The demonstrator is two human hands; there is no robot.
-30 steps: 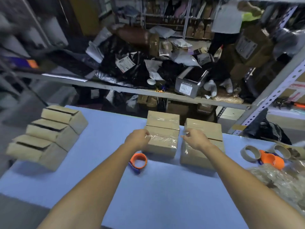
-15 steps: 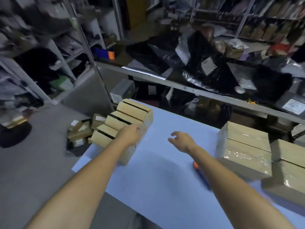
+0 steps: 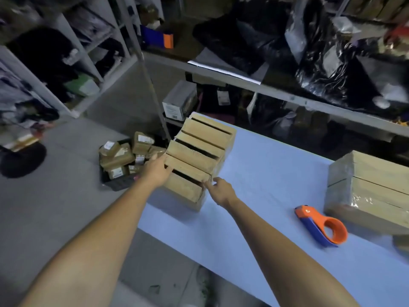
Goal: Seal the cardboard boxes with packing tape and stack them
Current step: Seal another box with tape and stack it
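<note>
Three unsealed cardboard boxes stand in a row at the left end of the blue table (image 3: 272, 173): a nearest box (image 3: 183, 188), a middle box (image 3: 194, 155) and a far box (image 3: 208, 129), each with a dark gap between its flaps. My left hand (image 3: 157, 171) lies against the left side of the nearest box, fingers stretched along it. The fingertips of my right hand (image 3: 219, 190) touch that box's right top corner. A box wrapped in clear tape (image 3: 371, 187) stands at the right edge. An orange and blue tape dispenser (image 3: 321, 224) lies on the table between my right arm and the taped box.
On the floor left of the table sits a black crate of small labelled parcels (image 3: 124, 158). Behind the table runs a metal shelf (image 3: 287, 91) loaded with black bags. More shelving (image 3: 73, 63) stands at the far left. The table's left edge is right under the box row.
My view has swung left from the taped boxes to the unsealed row. Both hands left the taped boxes and moved onto the nearest open box. The dispenser stays on the table.
</note>
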